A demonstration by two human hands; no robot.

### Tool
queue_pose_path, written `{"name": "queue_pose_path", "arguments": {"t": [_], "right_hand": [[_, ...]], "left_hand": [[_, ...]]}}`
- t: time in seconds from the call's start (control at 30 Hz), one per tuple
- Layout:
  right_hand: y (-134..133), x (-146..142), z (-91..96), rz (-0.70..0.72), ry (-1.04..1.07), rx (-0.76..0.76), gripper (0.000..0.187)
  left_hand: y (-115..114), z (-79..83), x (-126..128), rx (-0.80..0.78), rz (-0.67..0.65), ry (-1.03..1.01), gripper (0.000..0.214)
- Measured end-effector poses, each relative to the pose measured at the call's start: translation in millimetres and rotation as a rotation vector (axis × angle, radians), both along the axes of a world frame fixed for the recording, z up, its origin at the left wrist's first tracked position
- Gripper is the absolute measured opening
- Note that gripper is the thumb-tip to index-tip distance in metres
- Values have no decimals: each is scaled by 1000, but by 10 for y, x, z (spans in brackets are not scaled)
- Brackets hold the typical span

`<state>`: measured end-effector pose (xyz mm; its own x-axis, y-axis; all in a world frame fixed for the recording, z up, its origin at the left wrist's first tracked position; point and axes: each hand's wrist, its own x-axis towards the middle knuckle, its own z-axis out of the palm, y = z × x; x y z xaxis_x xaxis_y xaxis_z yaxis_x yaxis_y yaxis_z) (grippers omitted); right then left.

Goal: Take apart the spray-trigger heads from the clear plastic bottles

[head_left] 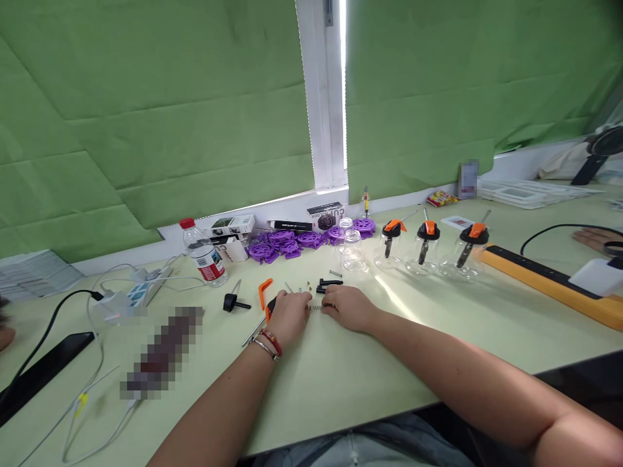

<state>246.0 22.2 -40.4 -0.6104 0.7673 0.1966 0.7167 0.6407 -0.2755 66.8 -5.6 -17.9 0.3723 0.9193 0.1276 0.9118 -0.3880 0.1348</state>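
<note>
My left hand [288,316] and my right hand [348,306] rest on the pale green table [341,376], fingers pinched toward each other. A small metal spring [316,307] stretches between their fingertips. Under my left hand lies a black and orange part with a thin metal tube [254,334]. Just beyond the hands are an orange trigger lever [263,290], a black fitting [329,283], another small spring [335,274] and a few tiny loose bits [308,283]. A black cap with a stem [232,301] lies to the left.
Behind stand a clear empty bottle [354,253] and three clear bottles with black and orange spray heads [426,250]. Purple plastic parts [287,243], small boxes [232,226], a water bottle [204,254], a power strip with cables [131,295] and a yellow bar [549,282] surround them. Another person's hand [596,239] is at far right.
</note>
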Motion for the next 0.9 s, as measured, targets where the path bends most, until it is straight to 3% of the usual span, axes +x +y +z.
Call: {"name": "queue_pose_path", "arguments": {"t": [0.37, 0.67, 0.9], "right_hand": [[-3, 6, 11, 12, 31, -27, 23], [265, 273, 25, -142, 237, -78, 23], [496, 304, 6, -236, 253, -77, 22]], "left_hand": [[-14, -24, 82, 44, -38, -29, 16], [-23, -42, 47, 73, -48, -11, 12], [-47, -42, 50, 67, -55, 4, 13]]}}
